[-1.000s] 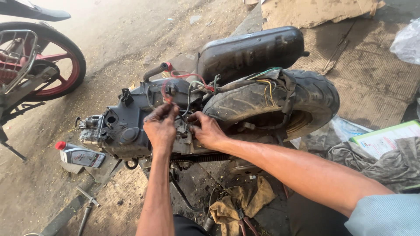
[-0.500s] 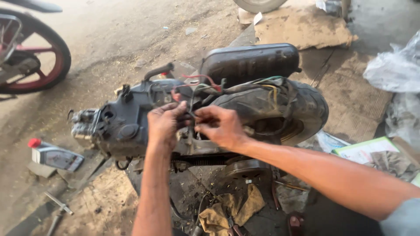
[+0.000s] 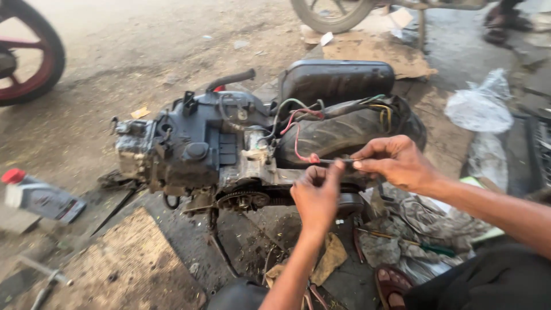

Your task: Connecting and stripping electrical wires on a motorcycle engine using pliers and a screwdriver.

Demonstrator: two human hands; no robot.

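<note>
Here, from left to right: a grey oil bottle [image 3: 40, 198] with a red cap lies on the ground, well apart from the work. The scooter engine block [image 3: 201, 152] sits on its side, its rear tyre [image 3: 344, 129] to the right. A red wire [image 3: 298, 146] loops down from the harness to a small red connector [image 3: 314, 158]. The left hand [image 3: 317, 192] has its grip closed, fingertips pinched on a thin dark lead [image 3: 338, 161] just beside the connector. The right hand [image 3: 396, 162] pinches the same lead at its other end. The lead's long axis runs nearly level between the two grips; the connector lies left of both, nearer the left hand. A crumpled plastic bag [image 3: 479, 106] lies at far right.
</note>
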